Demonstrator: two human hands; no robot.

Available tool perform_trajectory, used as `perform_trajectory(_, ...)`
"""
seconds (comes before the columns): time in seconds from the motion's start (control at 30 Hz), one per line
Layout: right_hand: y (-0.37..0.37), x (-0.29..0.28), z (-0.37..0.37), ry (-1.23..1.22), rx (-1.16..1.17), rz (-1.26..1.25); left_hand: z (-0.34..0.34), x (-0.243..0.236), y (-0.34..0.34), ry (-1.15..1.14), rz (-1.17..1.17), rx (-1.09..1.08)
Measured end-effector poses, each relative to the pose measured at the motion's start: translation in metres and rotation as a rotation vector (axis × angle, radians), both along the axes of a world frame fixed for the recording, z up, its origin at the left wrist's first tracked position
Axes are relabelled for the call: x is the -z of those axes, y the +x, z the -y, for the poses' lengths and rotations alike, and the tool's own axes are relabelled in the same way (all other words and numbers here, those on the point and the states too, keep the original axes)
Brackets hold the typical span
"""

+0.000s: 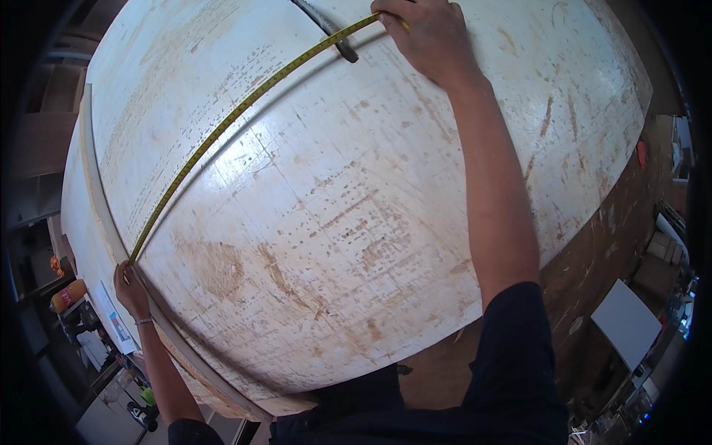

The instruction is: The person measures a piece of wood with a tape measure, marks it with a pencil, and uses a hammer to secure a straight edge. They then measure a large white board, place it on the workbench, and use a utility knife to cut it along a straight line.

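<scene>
A yellow tape measure (232, 116) stretches in a slanting line across a scuffed white worktable (348, 141). At the far side, my right hand (432, 38) is closed around one part of it; the tape's case does not show clearly. My left hand (132, 291) pinches the other end against a long pale wooden strip (100, 189) at the table's left. The tape bows a little above the surface and casts a shadow. Under it, near my right hand, lies a dark, slim curved tool (343, 49), whose kind I cannot make out.
Beyond the strip, at left, are an orange bottle (68, 295), a printed sheet (117, 320) and cluttered shelves. On the right, a white panel (627, 324) stands by the brown floor, with boxes (662, 252) behind. A red object (642, 153) sits by the table's right edge.
</scene>
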State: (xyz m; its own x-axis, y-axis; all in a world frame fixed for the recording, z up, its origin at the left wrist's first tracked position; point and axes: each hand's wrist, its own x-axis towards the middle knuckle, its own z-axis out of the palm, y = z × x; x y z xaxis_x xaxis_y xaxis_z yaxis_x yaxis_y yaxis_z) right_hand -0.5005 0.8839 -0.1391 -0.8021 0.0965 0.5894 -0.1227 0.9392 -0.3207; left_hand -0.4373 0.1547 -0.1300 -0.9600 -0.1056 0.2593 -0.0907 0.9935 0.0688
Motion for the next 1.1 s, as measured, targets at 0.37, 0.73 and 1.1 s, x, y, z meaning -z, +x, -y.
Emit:
perform_trajectory(0.37, -0.011, 0.015, -0.015, 0.023, -0.194, 0.068, 0.054, 0.016, 0.035, -0.046, -0.077, 0.087)
perform_trajectory(0.73, -0.012, 0.019, -0.018, -0.009, -0.170, -0.004, 0.025, 0.024, 0.039, 0.274, -0.074, 0.007)
perform_trajectory(1.1, -0.003, -0.004, -0.001, -0.007, -0.104, -0.001, 0.060, -0.024, 0.049, 0.207, 0.291, -0.161)
